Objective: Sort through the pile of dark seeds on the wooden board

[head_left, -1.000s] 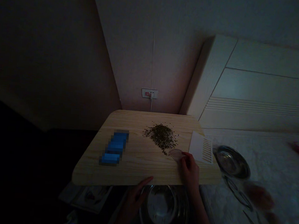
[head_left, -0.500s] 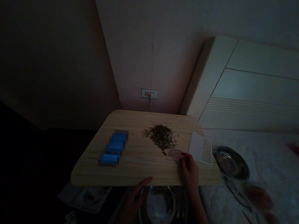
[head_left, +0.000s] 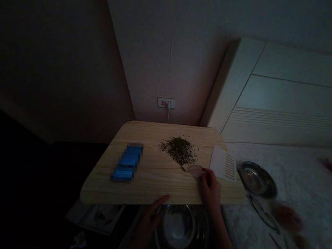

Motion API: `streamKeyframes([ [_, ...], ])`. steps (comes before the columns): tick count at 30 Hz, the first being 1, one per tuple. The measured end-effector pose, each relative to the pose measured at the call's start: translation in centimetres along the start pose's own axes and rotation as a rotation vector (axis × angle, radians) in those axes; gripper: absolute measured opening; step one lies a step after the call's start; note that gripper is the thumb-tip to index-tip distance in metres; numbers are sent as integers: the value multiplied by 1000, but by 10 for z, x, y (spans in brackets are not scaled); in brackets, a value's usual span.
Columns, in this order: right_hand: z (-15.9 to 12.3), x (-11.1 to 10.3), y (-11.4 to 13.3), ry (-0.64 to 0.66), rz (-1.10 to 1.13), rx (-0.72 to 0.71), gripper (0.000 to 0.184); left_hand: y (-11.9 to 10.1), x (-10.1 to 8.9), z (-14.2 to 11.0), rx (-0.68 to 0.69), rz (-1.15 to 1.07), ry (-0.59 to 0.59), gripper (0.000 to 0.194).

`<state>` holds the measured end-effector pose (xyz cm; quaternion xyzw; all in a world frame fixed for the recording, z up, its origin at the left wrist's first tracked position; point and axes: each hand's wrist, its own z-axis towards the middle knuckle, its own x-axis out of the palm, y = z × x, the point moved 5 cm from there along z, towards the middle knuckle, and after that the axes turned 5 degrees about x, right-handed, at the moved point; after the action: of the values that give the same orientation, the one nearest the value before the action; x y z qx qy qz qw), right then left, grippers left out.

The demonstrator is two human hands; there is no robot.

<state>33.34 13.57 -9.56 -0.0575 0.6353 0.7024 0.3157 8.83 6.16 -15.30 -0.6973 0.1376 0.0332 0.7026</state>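
A pile of small dark seeds or grains (head_left: 179,149) lies on a light wooden board (head_left: 150,177). My right hand (head_left: 211,191) rests on the board just right of the pile, fingers closed on a small thin clear piece (head_left: 196,170) whose edge touches the pile's near side. My left hand (head_left: 149,221) is under the board's front edge, fingers wrapped on the rim of a steel bowl (head_left: 180,229) held below the board. A white slotted card (head_left: 224,165) lies on the board beside my right hand.
A blue blurred object (head_left: 127,163) lies on the board's left half. A second steel bowl (head_left: 257,180) and metal tongs or wires (head_left: 265,216) lie on the white bedcover at the right. A wall socket (head_left: 166,102) is behind the board. A headboard stands at the right.
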Motion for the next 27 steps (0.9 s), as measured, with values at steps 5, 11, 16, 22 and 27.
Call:
streamKeyframes([
  [5,0,0,1,-5,-1,-22,32,-4,0,0,-2,10,5,40],
  [11,0,0,-3,-22,20,-3,34,-7,-2,-1,-4,15,-1,39],
  [16,-1,-2,-5,-44,36,-2,33,-6,-1,1,-3,14,-2,39],
  [22,0,-2,-4,-34,58,35,34,-6,-2,1,7,49,-17,40],
  [27,-2,-2,-3,-44,74,76,36,-12,-3,-2,-12,26,-20,39],
])
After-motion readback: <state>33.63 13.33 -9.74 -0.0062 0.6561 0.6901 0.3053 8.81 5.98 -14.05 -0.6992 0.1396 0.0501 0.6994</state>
